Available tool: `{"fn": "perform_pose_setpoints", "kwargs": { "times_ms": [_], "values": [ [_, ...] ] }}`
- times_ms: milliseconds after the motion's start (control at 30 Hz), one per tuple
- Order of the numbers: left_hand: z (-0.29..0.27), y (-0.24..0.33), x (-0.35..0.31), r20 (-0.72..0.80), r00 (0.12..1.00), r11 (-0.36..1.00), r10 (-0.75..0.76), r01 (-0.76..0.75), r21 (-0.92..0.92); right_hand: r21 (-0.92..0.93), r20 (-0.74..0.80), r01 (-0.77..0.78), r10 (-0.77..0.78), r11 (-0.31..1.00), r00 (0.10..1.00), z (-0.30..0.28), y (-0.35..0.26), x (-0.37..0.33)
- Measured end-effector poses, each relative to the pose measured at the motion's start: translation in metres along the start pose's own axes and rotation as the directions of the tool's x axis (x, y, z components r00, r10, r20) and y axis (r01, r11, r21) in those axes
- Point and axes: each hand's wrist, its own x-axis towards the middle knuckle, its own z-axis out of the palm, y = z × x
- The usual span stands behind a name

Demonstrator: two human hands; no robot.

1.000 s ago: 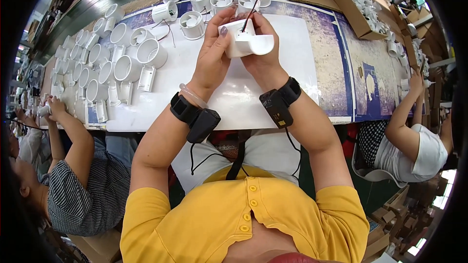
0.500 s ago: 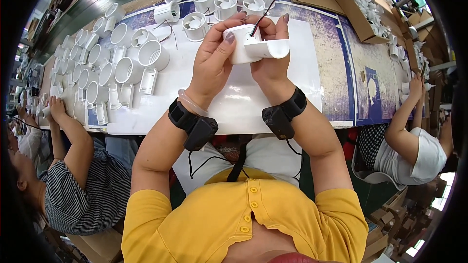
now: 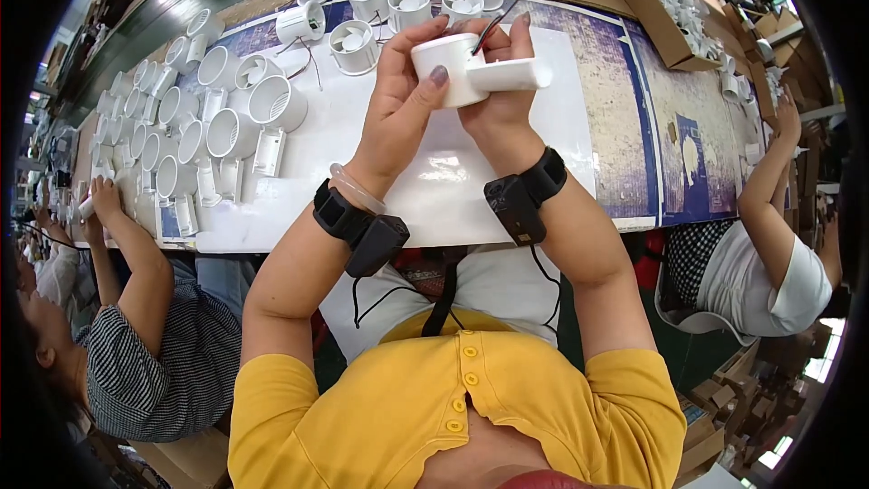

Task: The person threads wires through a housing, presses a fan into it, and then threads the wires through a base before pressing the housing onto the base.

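A white plastic fan housing [image 3: 442, 68] with a handle-like arm sticking out to the right is held up over the table between both my hands. My left hand [image 3: 403, 86] grips its left side, the thumb pressed on the front wall. Fingers of my right hand [image 3: 501, 100] wrap it from behind and below, beside the arm. Dark and red wires [image 3: 490, 30] rise out of the housing near my right fingers. Beyond my hands stand several round white fan units [image 3: 410, 7] with blades; one fan unit [image 3: 352, 43] is close to my left fingertips.
Many white cylindrical shells [image 3: 278, 101] and small brackets [image 3: 269, 152] cover the table's left side. A cardboard box [image 3: 665, 27] of white parts stands at the far right. One co-worker [image 3: 149, 344] sits at my left, another [image 3: 765, 254] at my right.
The housing has turned and tilted in my hands, so its arm now points right and slightly up. The wires lean further right. Both hands keep their hold.
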Motion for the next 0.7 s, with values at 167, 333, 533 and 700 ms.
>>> {"fn": "perform_pose_setpoints", "kwargs": {
  "times_ms": [167,333,533,700],
  "values": [
    [-0.007,-0.008,-0.001,-0.002,0.999,0.954,0.037,-0.035,0.298,0.232,-0.002,-0.137,0.141,0.963,0.99,0.002,-0.003,0.004],
    [-0.016,-0.007,0.005,-0.076,0.984,0.744,0.162,-0.071,0.665,-0.246,-0.165,0.336,-0.38,0.909,0.91,-0.017,-0.009,0.027],
    [-0.016,0.0,0.001,0.106,0.955,0.346,0.276,-0.202,0.916,-0.664,0.394,0.639,-0.545,0.388,0.74,0.008,-0.009,0.006],
    [-0.001,0.001,0.0,0.086,0.934,0.511,0.346,-0.265,0.818,-0.749,0.408,0.561,-0.423,0.353,0.809,0.004,-0.005,0.001]
  ]
}}
